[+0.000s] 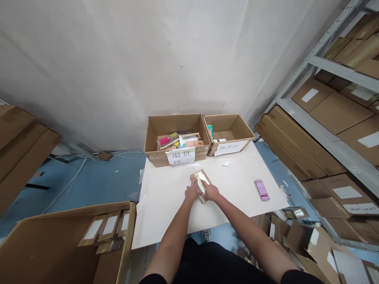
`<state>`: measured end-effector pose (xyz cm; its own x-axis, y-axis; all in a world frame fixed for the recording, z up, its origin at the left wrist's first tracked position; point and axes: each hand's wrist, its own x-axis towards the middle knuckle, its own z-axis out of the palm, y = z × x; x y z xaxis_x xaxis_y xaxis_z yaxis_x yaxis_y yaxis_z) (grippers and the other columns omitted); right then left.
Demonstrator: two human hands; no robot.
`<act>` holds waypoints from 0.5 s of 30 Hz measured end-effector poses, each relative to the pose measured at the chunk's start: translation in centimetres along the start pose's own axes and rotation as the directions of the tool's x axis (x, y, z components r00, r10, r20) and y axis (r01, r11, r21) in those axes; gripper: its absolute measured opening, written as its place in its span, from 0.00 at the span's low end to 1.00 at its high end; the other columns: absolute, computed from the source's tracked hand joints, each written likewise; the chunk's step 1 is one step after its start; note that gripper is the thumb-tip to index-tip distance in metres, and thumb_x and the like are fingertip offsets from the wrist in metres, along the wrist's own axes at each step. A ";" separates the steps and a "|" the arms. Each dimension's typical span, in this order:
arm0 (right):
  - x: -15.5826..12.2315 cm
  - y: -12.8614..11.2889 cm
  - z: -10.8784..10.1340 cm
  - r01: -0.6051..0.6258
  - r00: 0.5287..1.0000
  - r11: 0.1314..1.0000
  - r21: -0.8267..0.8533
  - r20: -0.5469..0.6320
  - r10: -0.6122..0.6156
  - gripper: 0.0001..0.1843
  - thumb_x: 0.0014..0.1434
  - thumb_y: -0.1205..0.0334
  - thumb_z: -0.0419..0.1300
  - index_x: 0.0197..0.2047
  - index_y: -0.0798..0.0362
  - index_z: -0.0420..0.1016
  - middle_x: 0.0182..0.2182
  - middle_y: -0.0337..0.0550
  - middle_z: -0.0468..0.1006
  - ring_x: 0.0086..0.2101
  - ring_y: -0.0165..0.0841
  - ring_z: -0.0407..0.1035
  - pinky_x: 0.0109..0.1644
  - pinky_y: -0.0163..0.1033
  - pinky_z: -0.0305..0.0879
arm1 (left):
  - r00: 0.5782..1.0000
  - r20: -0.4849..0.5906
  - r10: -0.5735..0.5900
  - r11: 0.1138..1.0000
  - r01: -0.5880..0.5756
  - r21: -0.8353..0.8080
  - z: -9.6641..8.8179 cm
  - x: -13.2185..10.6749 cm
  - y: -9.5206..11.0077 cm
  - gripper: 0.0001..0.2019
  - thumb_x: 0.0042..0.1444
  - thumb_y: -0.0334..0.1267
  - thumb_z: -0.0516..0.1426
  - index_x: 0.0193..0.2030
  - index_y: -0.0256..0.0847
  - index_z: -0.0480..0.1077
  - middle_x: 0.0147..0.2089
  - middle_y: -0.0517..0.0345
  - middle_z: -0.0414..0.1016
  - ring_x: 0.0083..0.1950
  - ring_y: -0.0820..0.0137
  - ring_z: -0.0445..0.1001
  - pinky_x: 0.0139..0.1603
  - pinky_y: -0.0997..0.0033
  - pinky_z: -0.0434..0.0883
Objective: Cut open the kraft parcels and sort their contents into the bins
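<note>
A small taped cardboard box point(199, 174) with a white label lies on the white table point(166, 205), just in front of the two larger cartons. My left hand point(192, 190) grips the box's left side, its fingers pressed along the edge. Over the right part of the box, my right hand point(212, 191) is closed round a thin yellow-and-black tool point(202, 180), which looks like a box cutter. Its tip points at the taped top; most of it is hidden in the fist.
An open carton point(158, 157) with several packages stands at the back, beside a second carton point(211, 149). A blurred pink item point(261, 190) lies at right. A big carton point(74, 215) stands at left, shelving point(346, 71) at right, and opened boxes point(299, 240) on the floor.
</note>
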<state>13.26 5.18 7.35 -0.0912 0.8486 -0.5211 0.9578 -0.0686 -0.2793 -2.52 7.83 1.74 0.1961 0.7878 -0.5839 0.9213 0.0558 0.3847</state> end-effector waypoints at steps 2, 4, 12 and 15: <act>-1.9 0.8 0.4 -0.019 1.000 1.000 -0.006 0.012 0.019 0.37 0.64 0.56 0.61 0.74 0.47 0.58 0.50 0.56 0.82 0.50 0.50 0.78 0.48 0.45 0.69 | 1.000 -0.026 0.010 1.000 -0.009 0.022 0.0 -0.2 0.0 0.56 0.54 0.59 0.63 0.80 0.62 0.32 0.84 0.63 0.26 0.68 0.44 0.66 0.58 0.51 0.72; -4.0 1.7 0.8 -0.051 0.998 0.999 -0.018 0.044 0.052 0.36 0.61 0.62 0.61 0.71 0.46 0.63 0.50 0.56 0.82 0.49 0.51 0.78 0.46 0.45 0.69 | 0.999 -0.043 0.011 0.999 -0.009 0.034 -0.1 -0.3 0.1 0.55 0.54 0.60 0.63 0.80 0.63 0.33 0.84 0.63 0.27 0.68 0.44 0.65 0.59 0.50 0.71; -10.2 5.1 0.4 -0.130 0.983 0.990 -0.050 0.127 0.136 0.34 0.54 0.69 0.62 0.64 0.42 0.73 0.45 0.52 0.83 0.44 0.50 0.79 0.41 0.43 0.67 | 0.999 -0.027 0.025 0.998 -0.023 0.054 -0.3 -0.1 0.8 0.55 0.55 0.57 0.63 0.80 0.62 0.32 0.84 0.63 0.27 0.70 0.43 0.62 0.60 0.49 0.70; -11.5 6.8 0.6 -0.186 0.978 0.977 0.101 -0.073 0.194 0.33 0.63 0.66 0.56 0.70 0.42 0.64 0.46 0.49 0.83 0.45 0.46 0.79 0.44 0.41 0.65 | 0.999 -0.021 0.045 0.997 -0.044 0.060 -0.4 0.1 1.2 0.55 0.54 0.58 0.63 0.81 0.60 0.34 0.84 0.60 0.26 0.71 0.42 0.62 0.61 0.48 0.70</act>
<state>20.63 -5.35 11.01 0.1162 0.8552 -0.5052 0.9255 -0.2778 -0.2573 -1.58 8.24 2.45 0.2305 0.8021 -0.5509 0.9303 -0.0157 0.3664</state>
